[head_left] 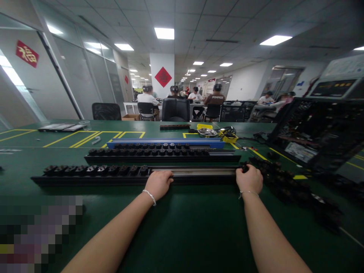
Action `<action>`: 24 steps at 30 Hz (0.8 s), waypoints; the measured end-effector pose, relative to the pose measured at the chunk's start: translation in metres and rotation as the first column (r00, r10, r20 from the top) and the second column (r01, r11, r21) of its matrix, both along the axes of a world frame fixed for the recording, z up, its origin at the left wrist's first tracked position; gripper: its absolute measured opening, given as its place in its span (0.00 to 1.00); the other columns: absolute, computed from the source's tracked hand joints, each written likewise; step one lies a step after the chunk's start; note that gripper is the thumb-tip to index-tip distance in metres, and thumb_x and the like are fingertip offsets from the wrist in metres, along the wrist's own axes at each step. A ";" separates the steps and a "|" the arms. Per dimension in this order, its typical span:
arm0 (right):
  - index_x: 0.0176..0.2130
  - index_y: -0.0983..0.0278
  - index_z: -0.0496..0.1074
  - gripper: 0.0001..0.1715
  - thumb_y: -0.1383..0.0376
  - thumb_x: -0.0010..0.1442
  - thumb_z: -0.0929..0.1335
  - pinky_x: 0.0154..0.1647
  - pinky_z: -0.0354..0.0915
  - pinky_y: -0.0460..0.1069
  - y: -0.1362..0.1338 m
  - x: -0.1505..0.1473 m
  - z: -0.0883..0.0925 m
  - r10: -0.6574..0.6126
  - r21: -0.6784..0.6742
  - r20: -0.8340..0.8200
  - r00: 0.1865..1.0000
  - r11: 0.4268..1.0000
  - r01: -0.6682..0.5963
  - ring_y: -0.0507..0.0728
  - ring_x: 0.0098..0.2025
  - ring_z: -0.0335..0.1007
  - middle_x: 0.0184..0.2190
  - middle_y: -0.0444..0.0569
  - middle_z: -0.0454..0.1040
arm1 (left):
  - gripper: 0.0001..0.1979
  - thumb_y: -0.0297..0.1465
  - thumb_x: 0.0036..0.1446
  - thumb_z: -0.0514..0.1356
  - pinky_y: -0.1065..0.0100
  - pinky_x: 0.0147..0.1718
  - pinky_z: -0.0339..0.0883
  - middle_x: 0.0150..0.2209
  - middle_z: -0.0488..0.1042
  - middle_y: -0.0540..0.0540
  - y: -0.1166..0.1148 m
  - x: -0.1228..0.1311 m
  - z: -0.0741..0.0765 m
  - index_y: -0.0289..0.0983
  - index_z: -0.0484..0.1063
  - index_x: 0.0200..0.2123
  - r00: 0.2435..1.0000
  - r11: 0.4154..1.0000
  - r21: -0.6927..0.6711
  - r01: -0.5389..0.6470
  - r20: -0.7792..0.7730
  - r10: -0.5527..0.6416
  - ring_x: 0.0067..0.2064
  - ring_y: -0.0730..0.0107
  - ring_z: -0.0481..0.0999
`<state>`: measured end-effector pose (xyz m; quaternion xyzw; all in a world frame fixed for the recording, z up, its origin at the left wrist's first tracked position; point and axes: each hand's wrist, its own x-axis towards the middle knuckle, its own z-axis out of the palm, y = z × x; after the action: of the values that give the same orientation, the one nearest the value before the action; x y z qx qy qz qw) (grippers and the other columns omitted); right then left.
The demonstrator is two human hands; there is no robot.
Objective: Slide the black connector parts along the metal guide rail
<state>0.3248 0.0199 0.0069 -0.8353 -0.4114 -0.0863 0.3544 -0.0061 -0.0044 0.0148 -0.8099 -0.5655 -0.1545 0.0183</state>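
A long black power-strip rail (99, 181) lies across the green table in front of me. Black socket modules (113, 169) sit side by side in its left part, while the metal-coloured channel (203, 171) shows bare in the right part. My left hand (158, 185) is closed over the rail's near edge, just right of the last seated module. At the rail's right end, my right hand (250, 179) pinches a small black socket module (243, 167), partly hidden by the fingers.
Behind lie another black rail (159, 157) with sockets and a blue rail (167, 141). Loose black sockets (295, 188) are heaped at the right, below an open dark equipment case (309, 129). A metal dish (207, 132) stands farther back. Several people sit beyond the table.
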 end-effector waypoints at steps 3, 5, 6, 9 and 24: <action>0.50 0.71 0.68 0.28 0.60 0.52 0.61 0.47 0.59 0.55 0.001 0.003 -0.001 -0.007 0.000 -0.002 1.000 1.000 0.007 0.64 0.47 0.63 0.43 0.61 0.69 | 0.08 0.32 0.56 0.55 0.65 0.39 0.63 0.37 0.77 0.48 0.000 0.000 0.000 0.41 0.72 0.38 1.000 1.000 -0.002 0.001 0.000 -0.001 0.39 0.64 0.75; 0.50 0.71 0.67 0.28 0.60 0.53 0.61 0.48 0.59 0.55 0.001 0.004 -0.001 -0.005 0.000 -0.002 1.000 1.000 0.005 0.65 0.47 0.63 0.43 0.61 0.69 | 0.08 0.32 0.56 0.55 0.65 0.39 0.63 0.37 0.77 0.48 0.000 0.000 0.001 0.41 0.72 0.38 1.000 1.000 -0.004 -0.004 -0.001 0.004 0.40 0.64 0.75; 0.50 0.71 0.68 0.28 0.60 0.53 0.61 0.48 0.60 0.55 0.002 0.005 -0.001 -0.004 0.000 -0.001 1.000 1.000 0.004 0.65 0.47 0.63 0.43 0.61 0.69 | 0.08 0.33 0.56 0.55 0.66 0.39 0.63 0.37 0.77 0.48 0.000 0.000 0.002 0.41 0.72 0.38 1.000 1.000 -0.009 -0.008 -0.001 0.008 0.40 0.65 0.75; 0.50 0.70 0.68 0.27 0.60 0.53 0.61 0.46 0.60 0.56 0.002 0.009 -0.003 -0.008 0.008 0.001 1.000 1.000 0.008 0.65 0.46 0.63 0.43 0.61 0.69 | 0.08 0.33 0.56 0.55 0.66 0.40 0.63 0.37 0.77 0.48 -0.001 0.001 0.003 0.41 0.72 0.39 1.000 0.999 -0.025 -0.021 -0.006 0.021 0.41 0.65 0.75; 0.51 0.70 0.67 0.29 0.59 0.52 0.61 0.43 0.61 0.58 -0.009 0.057 -0.004 -0.012 0.076 0.115 0.993 0.997 0.003 0.67 0.46 0.62 0.43 0.63 0.68 | 0.09 0.33 0.56 0.56 0.66 0.41 0.63 0.38 0.78 0.48 -0.001 0.001 0.002 0.42 0.72 0.39 0.999 1.000 -0.016 -0.022 -0.026 0.022 0.41 0.64 0.75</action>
<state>0.3821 0.0104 0.0030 -0.8164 -0.4246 -0.1513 0.3609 -0.0050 -0.0050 0.0163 -0.8057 -0.5753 -0.1395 0.0208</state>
